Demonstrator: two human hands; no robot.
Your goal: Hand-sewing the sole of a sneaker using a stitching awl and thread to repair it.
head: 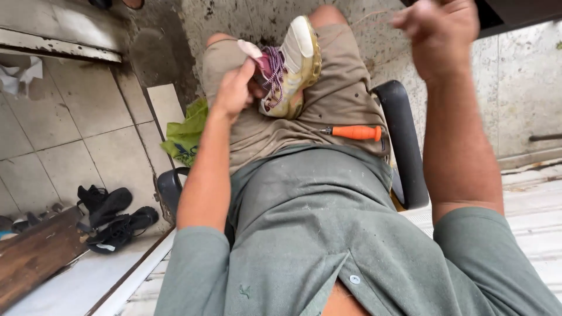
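person seated in a chair (pixel 404 146), head cam looking down at lap. shoe (pixel 290 64) (cream/yellowish sneaker w/ pink-purple laces (pixel 273 70)) lies on the lap over the khaki shorts (pixel 339 99), sole side turned toward the right, lace side toward the left hand.

left hand (pixel 234 90) is at the shoe's tongue/lace area, fingers closed on the upper near the laces, grip clenched on the shoe, steadying it. right hand (pixel 439 32) is raised high, well apart from the shoe, fingers pinched together as if holding sth thin; a faint thread-like line seems to run from the shoe area up toward it, but too thin/blurred to be sure. so right grip: closed, contents can't tell.

orange-handled tool (pixel 357 133) (awl or screwdriver, thin metal tip) lies on the right thigh, near the shoe, not touching either hand.

progress, my read: looks like hand repair/stitching on the shoe, mid-way through 1 pull w/ the arm up. tool is set down, so piercing for this pass seems done; stitch looks not yet drawn tight. how many stitches are done or left: can't tell, seam is hidden by the left hand.

around: green bag (pixel 187 134) on the floor beside the chair, 2 or more black sandals (pixel 114 219) on the tiled floor (pixel 64 134) at left.
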